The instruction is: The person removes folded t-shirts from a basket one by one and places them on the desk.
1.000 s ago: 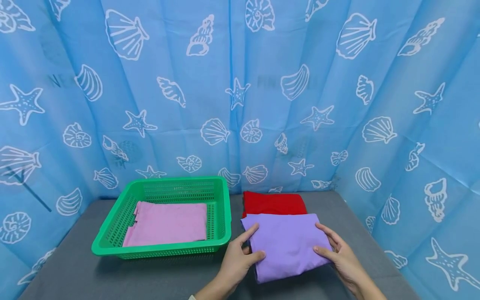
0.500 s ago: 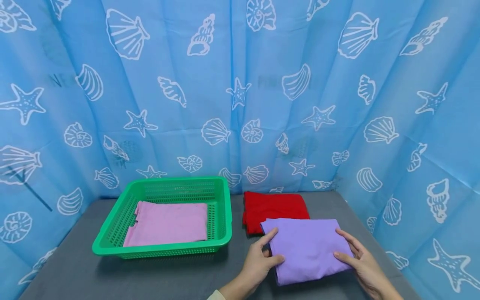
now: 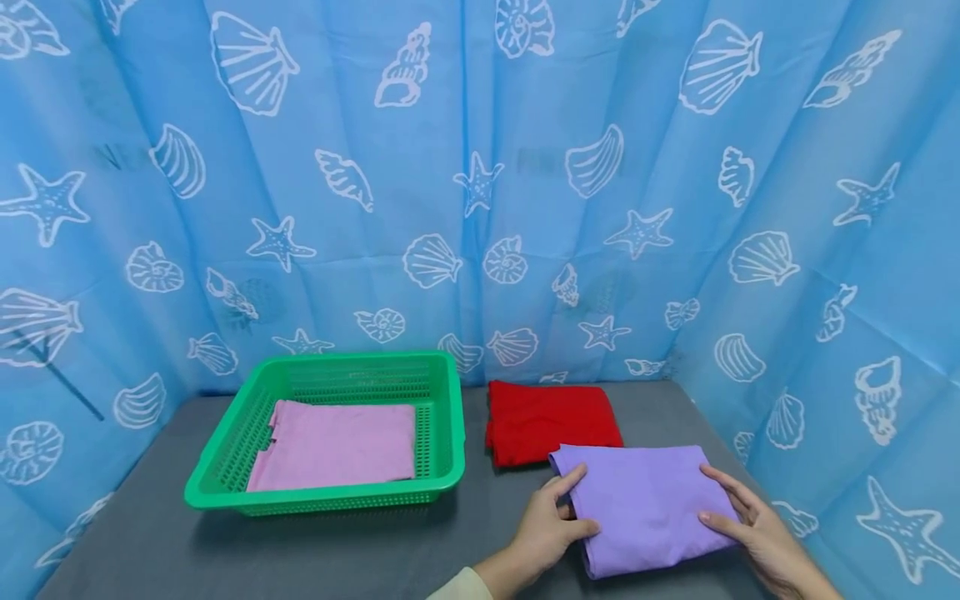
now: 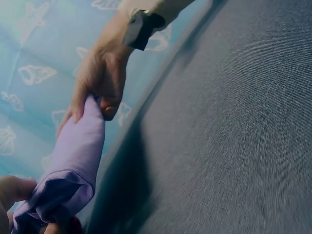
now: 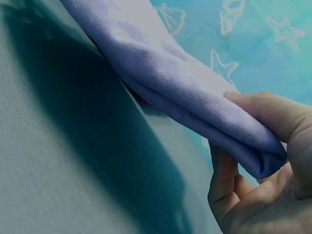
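while left grip (image 3: 542,527) and right grip (image 3: 759,527) pinch purple cloth (image 3: 647,504), inner folds (image 4: 61,196) seem murky.

- Free way over the front of the desk (image 3: 322,558), from below the green perforated basket (image 3: 330,497) across to the left hand (image 3: 543,521).
- Only a narrow lane between basket and folded red cloth (image 3: 555,421).
- Reachable from above over the raised rim: folded pink cloth (image 3: 345,446).
- Blocked at right front by folded lilac cloth (image 3: 652,504), raised between left hand and right hand (image 3: 753,525), with a gap beneath.
- Walled off behind by seashell-print curtain (image 3: 465,208).
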Tool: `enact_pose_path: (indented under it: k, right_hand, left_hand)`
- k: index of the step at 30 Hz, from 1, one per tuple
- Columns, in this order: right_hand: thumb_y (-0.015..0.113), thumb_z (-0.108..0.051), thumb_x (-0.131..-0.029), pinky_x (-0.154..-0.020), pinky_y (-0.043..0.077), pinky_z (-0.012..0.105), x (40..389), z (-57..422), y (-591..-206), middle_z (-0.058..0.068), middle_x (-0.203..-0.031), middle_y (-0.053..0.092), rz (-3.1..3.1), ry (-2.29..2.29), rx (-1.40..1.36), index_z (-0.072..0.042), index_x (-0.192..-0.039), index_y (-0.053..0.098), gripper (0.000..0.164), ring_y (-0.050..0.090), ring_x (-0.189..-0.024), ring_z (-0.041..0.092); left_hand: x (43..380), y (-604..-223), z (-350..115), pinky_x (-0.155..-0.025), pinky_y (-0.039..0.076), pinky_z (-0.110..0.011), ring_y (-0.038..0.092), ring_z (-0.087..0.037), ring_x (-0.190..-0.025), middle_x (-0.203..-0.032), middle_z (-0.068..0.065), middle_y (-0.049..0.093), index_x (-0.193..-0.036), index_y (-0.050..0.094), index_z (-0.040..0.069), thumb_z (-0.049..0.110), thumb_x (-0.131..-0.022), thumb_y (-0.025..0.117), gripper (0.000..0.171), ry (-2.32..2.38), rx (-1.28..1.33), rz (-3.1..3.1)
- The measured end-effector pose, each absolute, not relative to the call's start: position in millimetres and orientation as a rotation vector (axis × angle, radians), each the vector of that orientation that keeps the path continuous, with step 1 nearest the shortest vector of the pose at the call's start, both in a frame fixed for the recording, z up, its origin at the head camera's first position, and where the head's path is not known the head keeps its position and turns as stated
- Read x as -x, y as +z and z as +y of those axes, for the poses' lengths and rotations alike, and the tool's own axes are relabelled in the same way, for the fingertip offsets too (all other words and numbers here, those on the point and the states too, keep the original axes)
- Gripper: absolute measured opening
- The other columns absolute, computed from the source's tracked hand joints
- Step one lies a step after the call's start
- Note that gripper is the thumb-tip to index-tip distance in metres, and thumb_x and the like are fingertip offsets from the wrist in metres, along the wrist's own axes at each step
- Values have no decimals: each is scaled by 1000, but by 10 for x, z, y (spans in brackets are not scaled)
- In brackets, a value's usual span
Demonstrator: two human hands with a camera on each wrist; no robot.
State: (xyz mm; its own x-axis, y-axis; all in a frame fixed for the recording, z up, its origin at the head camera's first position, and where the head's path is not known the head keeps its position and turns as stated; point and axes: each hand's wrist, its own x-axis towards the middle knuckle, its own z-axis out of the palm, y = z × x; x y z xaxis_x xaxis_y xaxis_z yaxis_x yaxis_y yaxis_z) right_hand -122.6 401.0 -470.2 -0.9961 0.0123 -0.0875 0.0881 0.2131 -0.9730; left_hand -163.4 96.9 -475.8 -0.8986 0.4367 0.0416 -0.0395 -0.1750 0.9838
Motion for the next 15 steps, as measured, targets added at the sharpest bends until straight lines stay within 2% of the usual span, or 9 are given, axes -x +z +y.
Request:
enact_pose_path:
  k: [2,3,5,7,11,15]
  right_hand:
    - [56,-11,-99,-83,32,2,1208,4081,-4712,-16,-153,18,2424,-1920,-80,-24,-156,28,65,11,-132,-17]
    - [56,-10,-99,-83,32,1,1201,4115,-4718,-21,-148,22,2438,-1917,-73,-25,-156,28,65,13,-130,-19]
    - [55,-11,-100,-84,31,1,1181,4174,-4720,-23,-148,21,2450,-1901,-82,-28,-156,28,65,11,-131,-20]
    - [55,-12,-100,-83,30,1,1167,4219,-4714,-19,-154,14,2446,-1889,-109,-31,-156,27,65,2,-138,-13]
    - [54,-14,-101,-82,30,0,1146,4287,-4717,0,-162,-4,2430,-1866,-149,-37,-155,25,66,-10,-143,-2]
    - [53,-16,-101,-86,28,1,1142,4324,-4728,7,-163,-12,2406,-1869,-178,-40,-154,21,66,-9,-140,-7]
  left_hand:
    - [1638,-4773,1039,-86,56,-33,63,-20,-111,-132,-8,51,-143,52,8,-17,-74,72,76,2139,-461,1778]
    - [1638,-4779,1074,-86,56,-32,63,-19,-110,-131,-7,51,-143,52,9,-17,-74,72,77,2140,-461,1772]
    - [1630,-4786,1140,-86,56,-32,62,-18,-110,-131,-6,51,-143,52,9,-18,-73,72,77,2139,-458,1767]
    - [1621,-4798,1200,-86,56,-31,62,-17,-111,-131,-5,51,-143,52,9,-19,-73,72,77,2142,-462,1767]
    - [1602,-4825,1289,-85,56,-28,63,-15,-109,-131,-4,51,-143,52,8,-19,-72,71,77,2147,-479,1779]
    - [1604,-4863,1356,-83,56,-26,64,-13,-106,-130,-1,52,-142,53,9,-18,-72,72,78,2141,-481,1791]
